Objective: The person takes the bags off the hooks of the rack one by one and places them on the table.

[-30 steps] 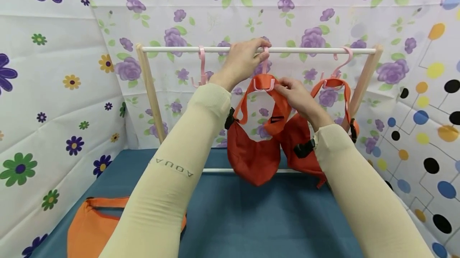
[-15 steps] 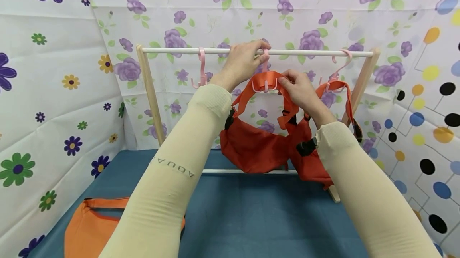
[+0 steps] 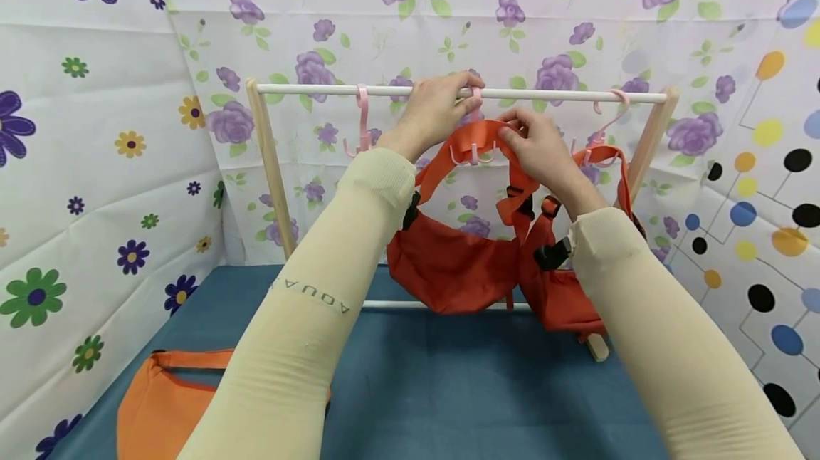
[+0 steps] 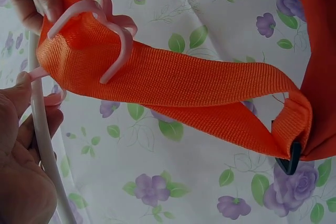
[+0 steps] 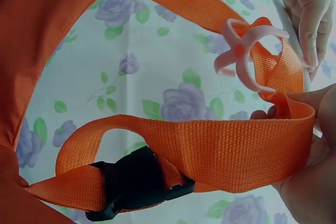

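A red-orange waist bag (image 3: 455, 268) hangs by its orange strap (image 4: 184, 77) at the pink multi-prong hook (image 3: 474, 155) in the middle of the white rod (image 3: 307, 90). My left hand (image 3: 438, 107) lies over the rod, thumb and fingers pinching the hook's upper stem. With my right hand (image 3: 541, 150) I pinch the strap just right of the prongs, where it arches above them. In the left wrist view the prongs lie across the front of the strap. A black buckle (image 5: 139, 179) dangles on the strap below my right hand.
A second red bag (image 3: 570, 300) hangs at the right, touching the first, from another pink hook (image 3: 618, 107). A pink hook (image 3: 363, 118) without a bag hangs left. An orange bag (image 3: 160, 410) lies on the blue cloth (image 3: 448, 389). Wooden posts (image 3: 272, 175) carry the rod.
My right hand has raised the strap, so it arches higher over the prongs. The bag has turned and spread wider to face me. My left hand stays on the rod and hook.
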Demonstrator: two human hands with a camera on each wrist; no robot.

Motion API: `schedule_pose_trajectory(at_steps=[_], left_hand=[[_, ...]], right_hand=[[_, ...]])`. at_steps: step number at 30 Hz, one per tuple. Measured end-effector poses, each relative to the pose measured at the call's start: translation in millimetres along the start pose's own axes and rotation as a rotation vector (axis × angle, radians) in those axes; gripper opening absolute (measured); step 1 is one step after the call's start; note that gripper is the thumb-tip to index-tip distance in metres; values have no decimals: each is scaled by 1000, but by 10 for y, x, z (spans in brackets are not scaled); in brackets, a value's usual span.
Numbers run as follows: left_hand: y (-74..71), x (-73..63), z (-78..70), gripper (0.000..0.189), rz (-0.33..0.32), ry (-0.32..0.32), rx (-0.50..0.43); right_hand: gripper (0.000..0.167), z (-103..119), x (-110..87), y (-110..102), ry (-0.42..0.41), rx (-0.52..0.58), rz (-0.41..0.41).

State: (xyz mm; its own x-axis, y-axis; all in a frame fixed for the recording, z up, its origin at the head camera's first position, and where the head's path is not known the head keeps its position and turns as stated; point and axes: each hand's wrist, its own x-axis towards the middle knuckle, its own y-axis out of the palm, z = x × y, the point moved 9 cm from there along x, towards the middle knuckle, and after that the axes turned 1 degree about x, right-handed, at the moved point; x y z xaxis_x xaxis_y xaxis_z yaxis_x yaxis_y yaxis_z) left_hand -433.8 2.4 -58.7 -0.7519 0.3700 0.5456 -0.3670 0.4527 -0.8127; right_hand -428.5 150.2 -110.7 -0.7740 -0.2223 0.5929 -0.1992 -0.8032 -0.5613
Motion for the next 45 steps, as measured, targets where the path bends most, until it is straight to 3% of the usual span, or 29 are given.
schedule_pose_trajectory(at_steps=[8,19,30,39,45], left_hand=[[2,17,2,35,-4,-2,1],[-2,40,6,33,-20,-22,-26],[-3,61,8,34,-24,-53,-39],[-3,66,0,33,-23,-61,-57],[9,60,5,34,-16,-70,-48]], right_hand=[[22,161,13,-106,-74,-51,-105],[17,321,-41,-40,-129,-72,-58],[19,355,-140,-27,-137,-133,67],[28,326,-176,-16,-83,-165,199],[39,281,-181,31,-29,-119,281]])
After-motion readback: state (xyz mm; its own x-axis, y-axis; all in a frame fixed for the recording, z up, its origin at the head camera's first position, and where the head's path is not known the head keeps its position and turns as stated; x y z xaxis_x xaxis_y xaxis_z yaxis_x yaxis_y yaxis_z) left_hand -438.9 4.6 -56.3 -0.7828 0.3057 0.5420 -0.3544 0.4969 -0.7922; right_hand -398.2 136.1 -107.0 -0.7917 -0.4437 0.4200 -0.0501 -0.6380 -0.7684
